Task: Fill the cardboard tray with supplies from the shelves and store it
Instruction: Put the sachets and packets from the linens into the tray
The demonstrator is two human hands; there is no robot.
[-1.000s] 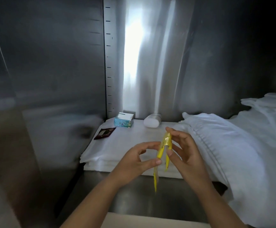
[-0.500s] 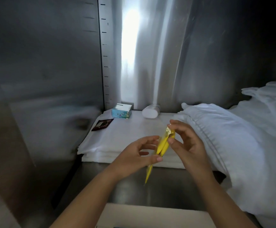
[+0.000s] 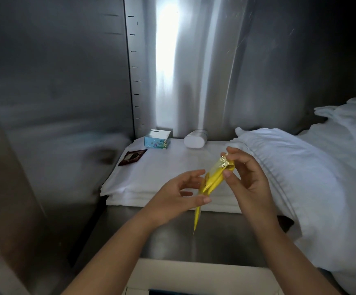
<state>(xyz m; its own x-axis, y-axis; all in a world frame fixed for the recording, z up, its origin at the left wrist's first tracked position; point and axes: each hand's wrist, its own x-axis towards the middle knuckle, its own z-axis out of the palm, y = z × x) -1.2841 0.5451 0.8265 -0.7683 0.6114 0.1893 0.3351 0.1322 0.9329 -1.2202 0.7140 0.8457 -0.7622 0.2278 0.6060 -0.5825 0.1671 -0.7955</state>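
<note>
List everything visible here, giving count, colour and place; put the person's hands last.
yellow sachets: several, yellow, held in both hands
steel shelf: one, grey, under everything
folded towels: one stack, white, shelf centre
small box: one, blue-green, back of towels
container: one, white, lying right of box
flat packet: one, dark brown, towels' left edge
bundled linen: one heap, white, right
cardboard tray: one, pale, bottom edge
left hand: one, curled round sachets' middle
right hand: one, pinching their top

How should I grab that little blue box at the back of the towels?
Pinch the blue box across its left and right faces, coming from the front and above: its back sits close to the steel wall, and a gap separates it from the white container on its right.
</note>
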